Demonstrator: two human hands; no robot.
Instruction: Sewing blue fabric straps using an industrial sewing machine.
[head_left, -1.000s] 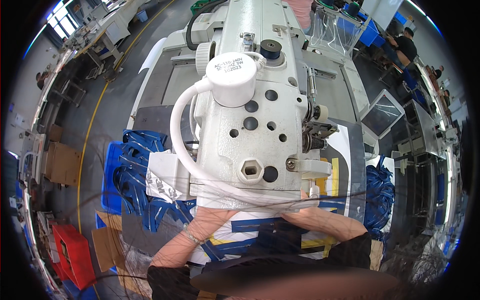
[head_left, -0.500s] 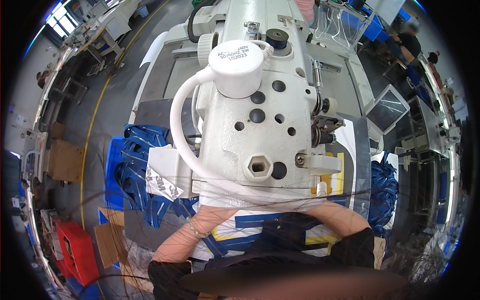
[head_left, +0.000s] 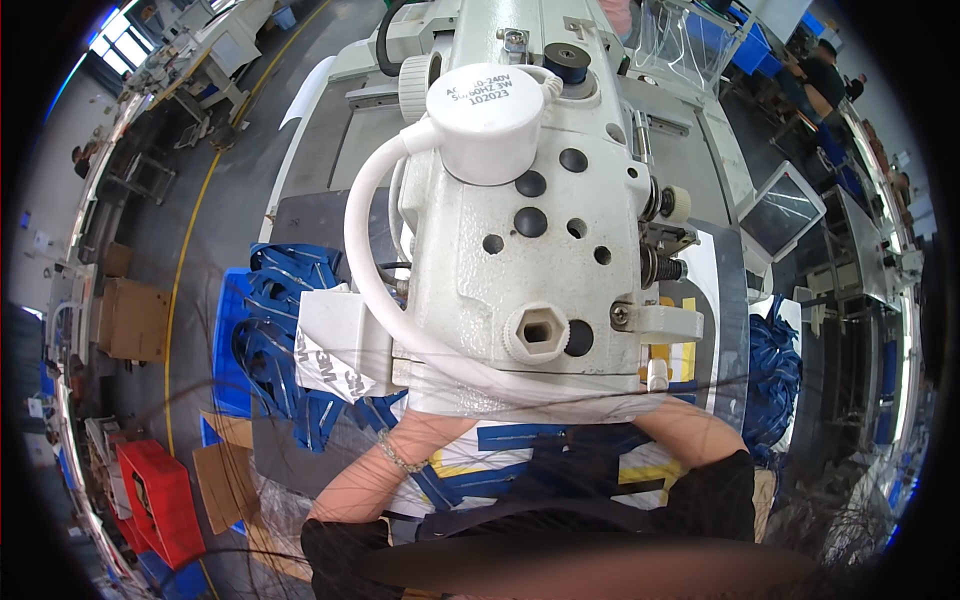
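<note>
A large white industrial sewing machine head (head_left: 470,260) fills the middle of the view and covers most of both my hands. My left hand (head_left: 440,430) reaches under its left front edge, a beaded bracelet (head_left: 402,455) on the wrist. From the other side my right hand (head_left: 660,415) goes in beneath the right front edge. Fingers of both are hidden, so what they hold does not show. Between my forearms lies a white sheet (head_left: 640,470) with yellow stripes, and dark blue zipper strips (head_left: 520,437) rest on it.
Blue zipper strips (head_left: 285,350) are heaped at the left by a blue bin (head_left: 232,350). Another bundle of strips (head_left: 772,370) hangs at the right. A tilted screen (head_left: 783,212) stands beyond it. Lower left are a red crate (head_left: 160,505) and a cardboard box (head_left: 225,485).
The machine sits slightly farther right in the view, as though my head shifted a little. My forearms keep nearly the same pose under the machine's front edge.
</note>
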